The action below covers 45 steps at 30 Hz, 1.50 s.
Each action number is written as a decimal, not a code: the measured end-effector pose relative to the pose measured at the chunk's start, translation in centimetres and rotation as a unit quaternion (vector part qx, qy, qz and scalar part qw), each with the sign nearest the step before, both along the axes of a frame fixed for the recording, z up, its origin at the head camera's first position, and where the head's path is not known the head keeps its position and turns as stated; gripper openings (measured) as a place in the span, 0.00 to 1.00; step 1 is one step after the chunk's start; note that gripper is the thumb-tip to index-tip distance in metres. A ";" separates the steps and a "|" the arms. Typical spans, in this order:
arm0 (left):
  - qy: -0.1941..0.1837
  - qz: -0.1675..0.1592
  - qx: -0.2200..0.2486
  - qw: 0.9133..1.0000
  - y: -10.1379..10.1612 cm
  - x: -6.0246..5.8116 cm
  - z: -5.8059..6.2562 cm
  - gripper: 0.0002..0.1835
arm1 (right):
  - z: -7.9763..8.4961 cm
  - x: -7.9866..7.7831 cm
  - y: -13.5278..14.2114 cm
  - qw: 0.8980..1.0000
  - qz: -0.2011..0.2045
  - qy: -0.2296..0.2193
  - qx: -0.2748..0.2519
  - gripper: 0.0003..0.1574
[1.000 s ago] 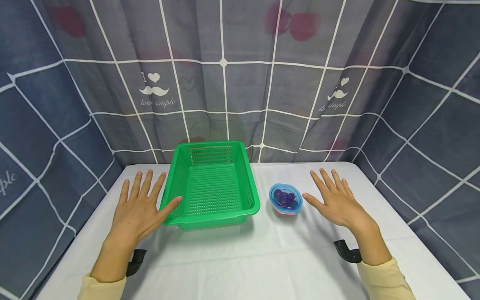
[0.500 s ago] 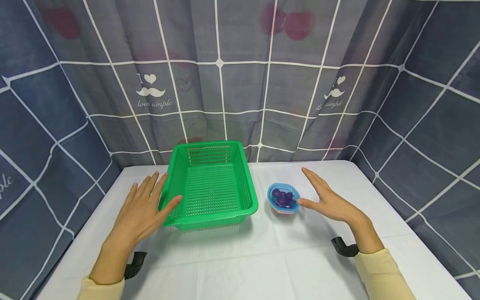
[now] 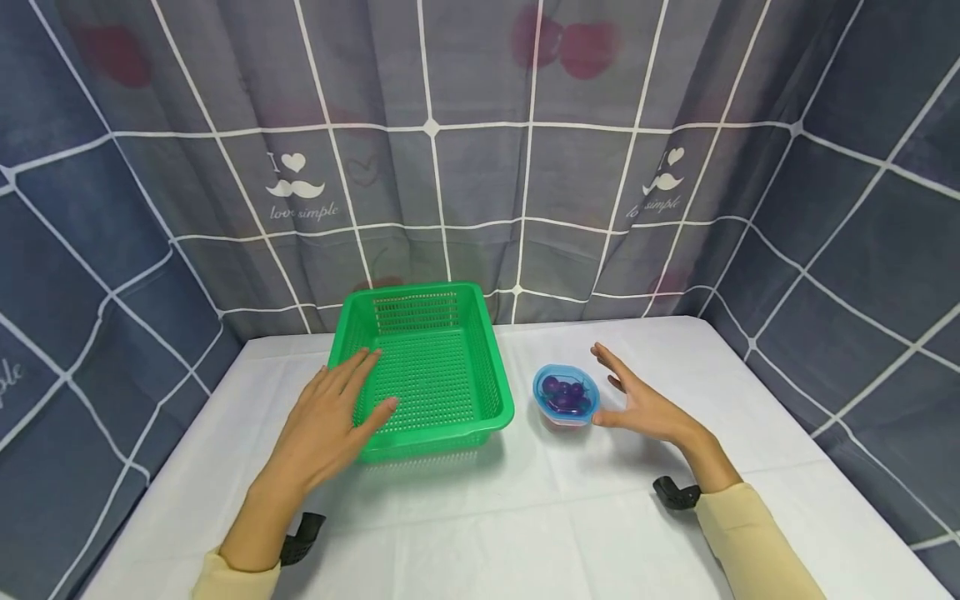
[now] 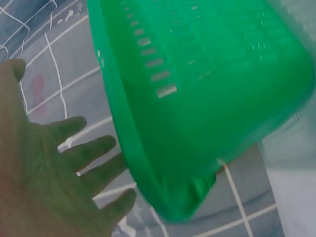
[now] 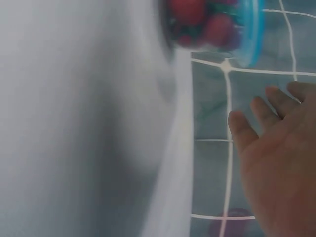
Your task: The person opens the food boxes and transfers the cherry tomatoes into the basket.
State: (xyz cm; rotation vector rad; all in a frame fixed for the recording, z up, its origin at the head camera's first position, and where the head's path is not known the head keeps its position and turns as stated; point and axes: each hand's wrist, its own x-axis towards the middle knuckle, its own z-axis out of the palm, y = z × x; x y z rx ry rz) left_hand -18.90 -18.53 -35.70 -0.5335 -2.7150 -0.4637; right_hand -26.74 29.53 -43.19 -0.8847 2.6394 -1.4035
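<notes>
We are facing a grey checked curtain (image 3: 480,167) hanging behind a white table (image 3: 480,533). On the table we are seeing a green basket (image 3: 431,442) sitting left of centre. At its left side we are finding the left hand (image 3: 322,427), fingers spreading wide. The right hand (image 3: 648,411) is hovering right beside the tub (image 3: 566,398), thumb standing wide of the fingers; we are not able to tell whether the thumb is touching. The tub is sitting upright, right of the basket, its blue lid (image 5: 253,32) covering small red pieces (image 5: 218,30).
</notes>
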 end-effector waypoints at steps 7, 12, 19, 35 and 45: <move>0.006 -0.049 0.019 0.999 3.7 -0.6 -0.3 0.40 | -1.1 -0.8 -0.3 0.998 0.046 -0.020 -0.044 0.78; 0.004 -0.071 0.022 0.997 6.3 -0.9 -0.4 0.42 | -1.5 -1.0 -0.9 0.993 0.064 -0.043 -0.085 0.78; 0.002 -0.087 0.026 0.996 8.4 -1.2 -0.5 0.42 | -2.0 -1.2 -1.4 0.991 0.060 -0.067 -0.102 0.80; 0.014 -0.114 0.006 0.993 12.2 -1.7 -0.8 0.44 | -4.0 -0.8 -1.0 0.981 0.059 -0.110 -0.146 0.83; 0.009 -0.128 0.003 0.992 14.5 -1.8 -1.1 0.44 | -4.2 -0.5 -1.8 0.991 0.016 -0.096 -0.097 0.82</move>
